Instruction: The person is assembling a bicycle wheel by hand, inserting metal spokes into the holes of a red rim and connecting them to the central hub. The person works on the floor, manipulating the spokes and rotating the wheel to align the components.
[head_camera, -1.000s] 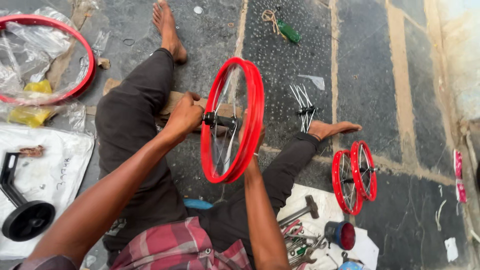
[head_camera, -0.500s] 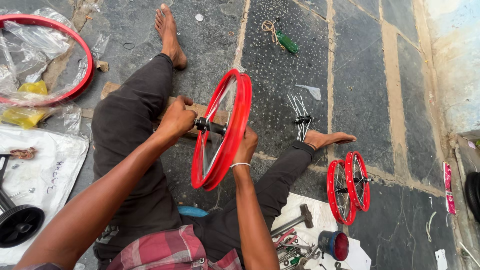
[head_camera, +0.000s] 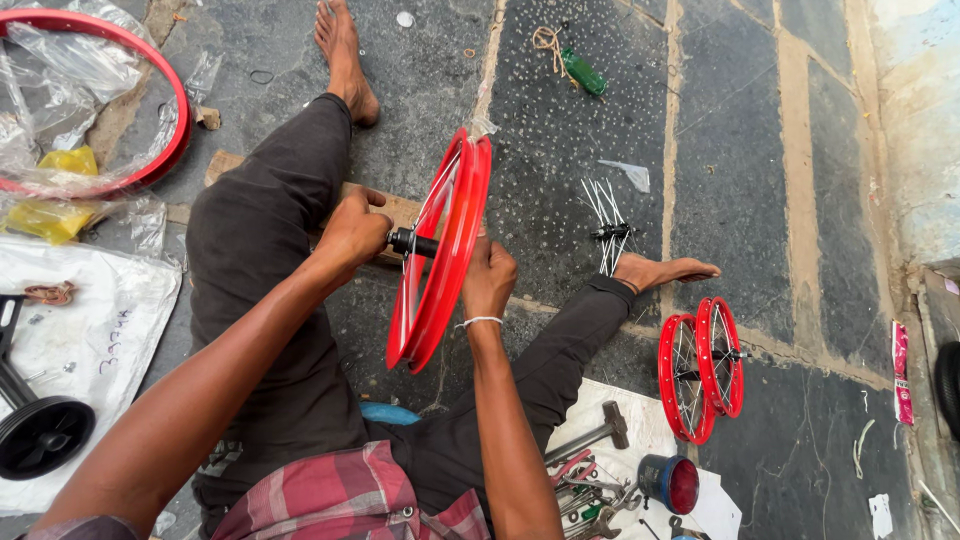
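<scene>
The red wheel rim (head_camera: 440, 255) stood upright on edge between the seated person's spread legs, already fitted with its black hub (head_camera: 412, 242) and at least some thin spokes, so the lacing looked, at a guess, well along though how many spokes remained was too fine to tell. The left hand (head_camera: 352, 230) was closed around the hub's axle end; the right hand (head_camera: 489, 276) gripped the rim's far side, fingers curled out of sight. A loose bundle of spokes (head_camera: 606, 225) lay on the floor near the right foot, suggesting more wheel work was left, while two finished-looking small red wheels (head_camera: 702, 368) stood beyond the right knee. The surface was a dark stone-slab floor (head_camera: 740, 150) with pale joints; a hammer (head_camera: 590, 435) and hand tools lay on white paper at its near edge.
</scene>
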